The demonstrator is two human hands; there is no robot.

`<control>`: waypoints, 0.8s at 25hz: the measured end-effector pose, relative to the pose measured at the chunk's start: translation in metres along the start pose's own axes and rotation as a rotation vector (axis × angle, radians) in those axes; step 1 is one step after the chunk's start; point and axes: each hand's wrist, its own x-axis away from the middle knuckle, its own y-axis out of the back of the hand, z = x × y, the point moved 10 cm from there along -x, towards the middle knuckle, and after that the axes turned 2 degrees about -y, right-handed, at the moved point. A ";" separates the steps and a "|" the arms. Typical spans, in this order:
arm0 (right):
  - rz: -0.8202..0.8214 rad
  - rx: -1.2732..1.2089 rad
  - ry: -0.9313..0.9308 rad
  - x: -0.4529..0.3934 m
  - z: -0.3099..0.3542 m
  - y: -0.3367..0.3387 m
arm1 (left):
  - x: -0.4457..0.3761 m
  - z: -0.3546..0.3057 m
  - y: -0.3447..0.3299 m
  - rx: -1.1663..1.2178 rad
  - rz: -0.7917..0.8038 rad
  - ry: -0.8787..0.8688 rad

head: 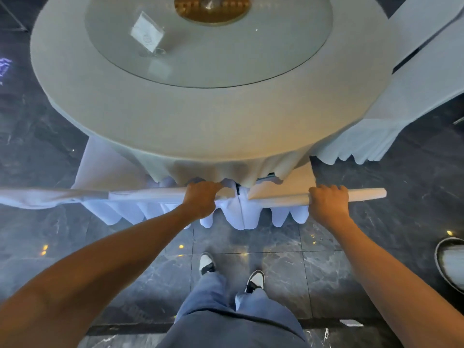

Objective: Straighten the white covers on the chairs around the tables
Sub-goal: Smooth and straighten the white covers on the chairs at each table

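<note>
Round table (105, 101) under smooth matte off-white cloth, hem falling in soft scalloped folds; circular glass turntable (288, 54) on top with a gold disc (213, 10) at centre and a clear card stand (147, 33). Two chairs pushed in at the near edge, side by side. Right chair's white cover (366, 193) is smooth and taut along the top rail; left chair's cover (50, 197) is bunched and wrinkled at its far end, pleated skirt (236, 214) hanging below. Dark glossy marble floor tiles (276, 272). Left hand (200, 199) curled closed over the left chair's top edge, right hand (329, 202) closed round the right chair's rail, both arms extended forward, palms down
</note>
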 end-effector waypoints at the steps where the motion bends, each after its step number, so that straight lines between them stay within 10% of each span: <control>1: 0.026 0.027 0.001 -0.004 -0.002 0.002 | -0.001 0.000 0.001 -0.010 0.002 0.026; 20: 0.093 0.059 0.107 -0.015 0.026 0.022 | -0.025 0.006 -0.001 -0.076 0.025 0.114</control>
